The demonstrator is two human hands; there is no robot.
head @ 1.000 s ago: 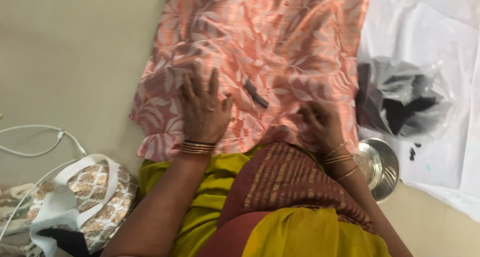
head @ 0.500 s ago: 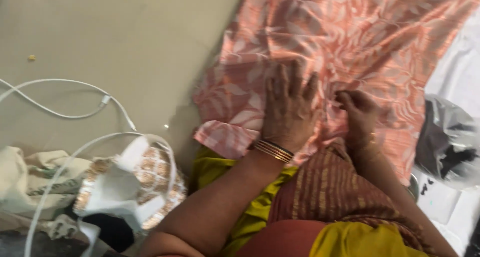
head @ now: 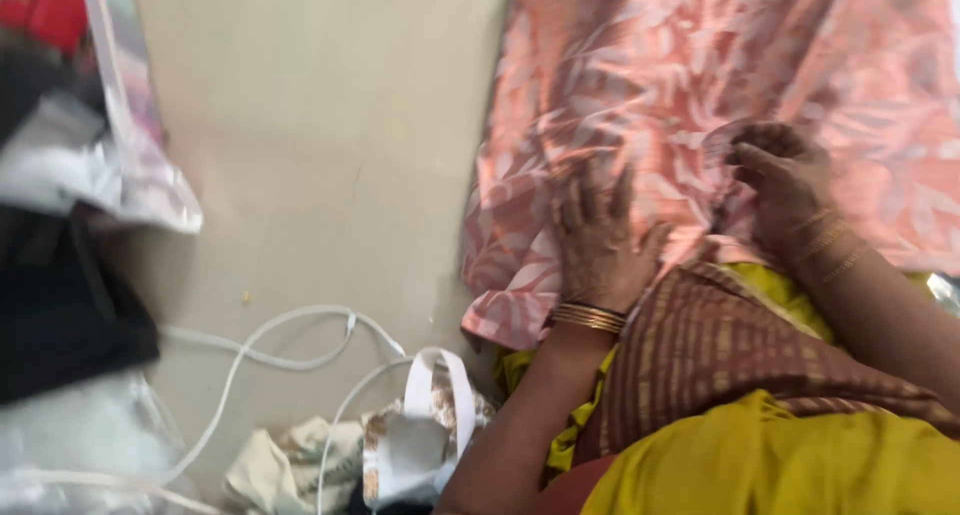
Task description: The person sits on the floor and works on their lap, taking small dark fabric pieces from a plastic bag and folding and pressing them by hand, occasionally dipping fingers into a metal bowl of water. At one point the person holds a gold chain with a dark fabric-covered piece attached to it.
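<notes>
A pink cloth with a pale leaf print (head: 700,85) lies spread on the beige floor (head: 320,145). My left hand (head: 598,240) rests flat on its near edge, fingers spread, with gold bangles at the wrist. My right hand (head: 785,180) sits further right on the cloth, its fingers curled and pinching a fold of the fabric. A maroon and yellow garment (head: 760,395) covers my lap just below both hands.
A white cable (head: 270,350) loops over the floor at lower left. A patterned bag with white straps (head: 420,440) lies beside it. Black fabric (head: 60,305) and clear plastic bags (head: 130,145) are piled at the left edge.
The view has swung left, so the cloth and hands now sit at the right. My left hand stays flat on the cloth; my right hand has curled onto a fold.
</notes>
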